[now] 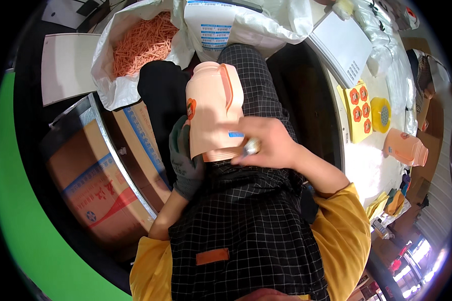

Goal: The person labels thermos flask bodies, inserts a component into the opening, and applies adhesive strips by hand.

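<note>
A peach plastic bottle-shaped shell (211, 110) lies over my lap, its narrow neck pointing away and its ridged end toward me. My left hand (187, 155), in a grey-green glove, is closed on its left side, with some fingers hidden behind it. A red flower-shaped sticker (191, 108) shows on that side, and a small blue label (235, 134) sits low on the right. My bare right hand (268, 143) is closed around a small tool (252, 146) with a shiny rounded end, close to the ridged end. Motion blurs the tool, so its kind is unclear.
A white sack of thin peach plastic pieces (145, 45) stands ahead left. Cardboard boxes (105, 195) are at my left. On the right-hand table lie a yellow sticker sheet (357, 118), a yellow tape roll (380, 114), another peach shell (406, 147) and a white stack (341, 47).
</note>
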A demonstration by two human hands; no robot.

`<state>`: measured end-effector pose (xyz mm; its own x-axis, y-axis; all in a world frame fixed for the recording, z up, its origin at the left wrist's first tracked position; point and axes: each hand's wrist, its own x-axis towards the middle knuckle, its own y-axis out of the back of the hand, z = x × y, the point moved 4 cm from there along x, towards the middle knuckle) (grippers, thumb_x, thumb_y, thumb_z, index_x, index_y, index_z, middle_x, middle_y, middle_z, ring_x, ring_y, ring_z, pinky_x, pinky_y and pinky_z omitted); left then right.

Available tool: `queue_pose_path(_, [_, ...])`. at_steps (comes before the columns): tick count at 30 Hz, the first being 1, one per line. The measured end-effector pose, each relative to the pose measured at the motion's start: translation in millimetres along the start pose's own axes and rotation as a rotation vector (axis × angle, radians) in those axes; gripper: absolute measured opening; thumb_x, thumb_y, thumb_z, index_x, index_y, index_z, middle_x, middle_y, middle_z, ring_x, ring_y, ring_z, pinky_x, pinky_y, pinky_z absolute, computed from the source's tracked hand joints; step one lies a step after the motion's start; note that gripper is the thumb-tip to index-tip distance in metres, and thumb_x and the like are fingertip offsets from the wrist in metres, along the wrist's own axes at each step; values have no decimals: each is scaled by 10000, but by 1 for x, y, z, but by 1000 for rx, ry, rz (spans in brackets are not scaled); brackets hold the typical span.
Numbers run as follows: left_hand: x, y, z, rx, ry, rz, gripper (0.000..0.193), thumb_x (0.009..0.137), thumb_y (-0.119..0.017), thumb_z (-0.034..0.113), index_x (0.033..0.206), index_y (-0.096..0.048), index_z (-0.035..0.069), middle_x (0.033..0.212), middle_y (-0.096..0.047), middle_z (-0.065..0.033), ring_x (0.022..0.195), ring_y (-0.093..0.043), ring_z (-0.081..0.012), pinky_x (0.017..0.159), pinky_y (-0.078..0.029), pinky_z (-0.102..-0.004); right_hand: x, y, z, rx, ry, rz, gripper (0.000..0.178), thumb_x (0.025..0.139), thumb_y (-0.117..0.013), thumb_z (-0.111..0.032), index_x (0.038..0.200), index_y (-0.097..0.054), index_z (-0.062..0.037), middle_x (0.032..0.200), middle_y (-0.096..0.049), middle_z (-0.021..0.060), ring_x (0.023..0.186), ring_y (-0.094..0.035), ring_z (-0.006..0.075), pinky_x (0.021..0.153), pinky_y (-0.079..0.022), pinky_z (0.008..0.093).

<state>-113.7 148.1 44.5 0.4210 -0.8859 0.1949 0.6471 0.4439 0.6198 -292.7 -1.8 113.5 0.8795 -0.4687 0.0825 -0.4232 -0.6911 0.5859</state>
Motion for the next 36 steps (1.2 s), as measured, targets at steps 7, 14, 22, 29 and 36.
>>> queue_pose_path(7, [-17,-5,-5,-280,-40,19,489,1047,-548,171,1502,-504,-2,1518,-500,-261,1363,-551,-385,1140,-465,-483,0,19,28,528,-375,403,451,859,-807,-82,1268,-634,-2,999,-650,17,949,-608,103,876,-525,281])
queue_pose_path(14, [-12,-13,-7,-264,-120,-82,566,1010,-633,204,1498,-465,-29,1527,-473,-296,1359,-535,-424,1120,-465,-525,-6,20,-40,366,-165,358,417,781,-877,-100,1136,-697,27,983,-697,134,918,-702,184,813,-570,337])
queue_pose_path(22, [19,-30,87,64,-796,-62,679,968,-729,242,1492,-422,-59,1536,-443,-336,1354,-517,-469,1096,-466,-574,-93,100,5,724,-401,774,407,880,-789,-164,1218,-699,46,1022,-729,71,922,-639,101,835,-552,313])
queue_pose_path(29, [10,-83,110,-93,-846,-357,792,879,-805,208,1529,-417,-27,1533,-480,-287,1336,-522,-466,1096,-456,-565,-295,128,4,-707,-332,1624,246,964,-700,15,1183,-598,-30,984,-613,73,884,-589,158,790,-490,296])
queue_pose_path(36, [18,-83,109,-53,-699,-389,762,811,-780,39,1502,-463,-19,1481,-544,-252,1312,-566,-435,1108,-480,-517,-410,164,90,-913,-977,1788,339,911,-739,-213,1119,-572,-3,968,-693,224,923,-679,446,828,-534,511])
